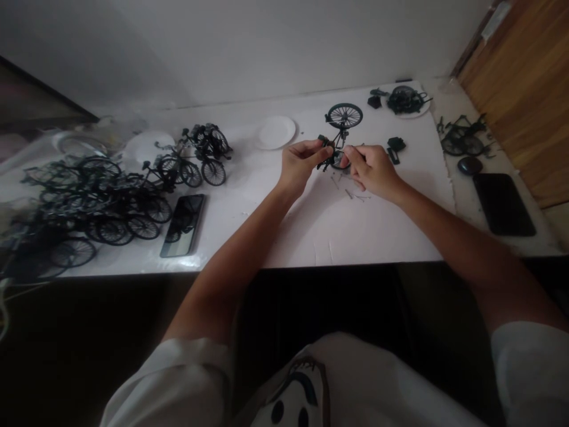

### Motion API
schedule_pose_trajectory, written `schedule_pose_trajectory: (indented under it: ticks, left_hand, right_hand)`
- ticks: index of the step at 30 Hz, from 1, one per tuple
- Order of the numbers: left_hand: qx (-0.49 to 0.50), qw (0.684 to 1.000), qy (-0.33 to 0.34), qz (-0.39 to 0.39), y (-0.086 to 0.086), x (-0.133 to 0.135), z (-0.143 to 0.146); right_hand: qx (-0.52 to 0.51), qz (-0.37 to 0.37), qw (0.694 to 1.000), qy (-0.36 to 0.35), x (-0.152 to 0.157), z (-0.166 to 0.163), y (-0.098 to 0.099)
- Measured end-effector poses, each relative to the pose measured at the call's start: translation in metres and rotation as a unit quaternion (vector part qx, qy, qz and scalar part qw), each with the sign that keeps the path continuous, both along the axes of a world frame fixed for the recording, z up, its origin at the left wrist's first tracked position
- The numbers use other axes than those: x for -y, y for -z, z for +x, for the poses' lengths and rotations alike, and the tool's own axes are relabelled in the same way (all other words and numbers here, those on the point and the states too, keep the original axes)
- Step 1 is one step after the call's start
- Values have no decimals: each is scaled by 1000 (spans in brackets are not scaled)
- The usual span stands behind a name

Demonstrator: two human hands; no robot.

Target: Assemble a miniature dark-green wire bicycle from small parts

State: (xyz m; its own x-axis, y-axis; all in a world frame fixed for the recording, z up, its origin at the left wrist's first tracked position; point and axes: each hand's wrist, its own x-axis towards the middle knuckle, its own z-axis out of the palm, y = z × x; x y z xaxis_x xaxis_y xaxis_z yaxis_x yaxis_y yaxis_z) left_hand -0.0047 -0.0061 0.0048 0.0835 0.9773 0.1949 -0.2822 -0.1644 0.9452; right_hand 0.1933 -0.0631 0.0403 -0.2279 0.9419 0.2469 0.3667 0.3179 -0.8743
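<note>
Over the middle of the white table (311,231), my left hand (300,163) and my right hand (371,171) both pinch a small dark model bicycle (340,133). The model is partly built, and its spoked wheel sticks up beyond my fingers. My left fingers grip the frame on its left side. My right fingers close on its right side, near the lower part. A few small pins or screws (355,194) lie on the table just below my right hand.
Several finished model bicycles (89,201) are piled at the left, with a phone (183,225) beside them. An empty white plate (275,131) sits behind my left hand. A plate of dark parts (406,101), loose parts (464,137) and a second phone (503,204) lie at the right.
</note>
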Motion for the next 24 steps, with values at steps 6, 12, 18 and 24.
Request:
schedule_pose_trajectory:
  ticks: [6, 12, 18, 24]
  left_hand:
    - [42, 998, 40, -6, -10, 1, 2]
    - [95, 986, 100, -91, -11, 3, 1]
    - [107, 980, 124, -112, -8, 2, -3]
    - [86, 983, 139, -89, -2, 4, 1]
  right_hand:
    - [52, 83, 994, 55, 2, -2, -4]
    - [8, 236, 970, 65, -5, 0, 2]
    - [38, 287, 955, 60, -11, 3, 10]
    - [129, 287, 945, 93, -15, 3, 18]
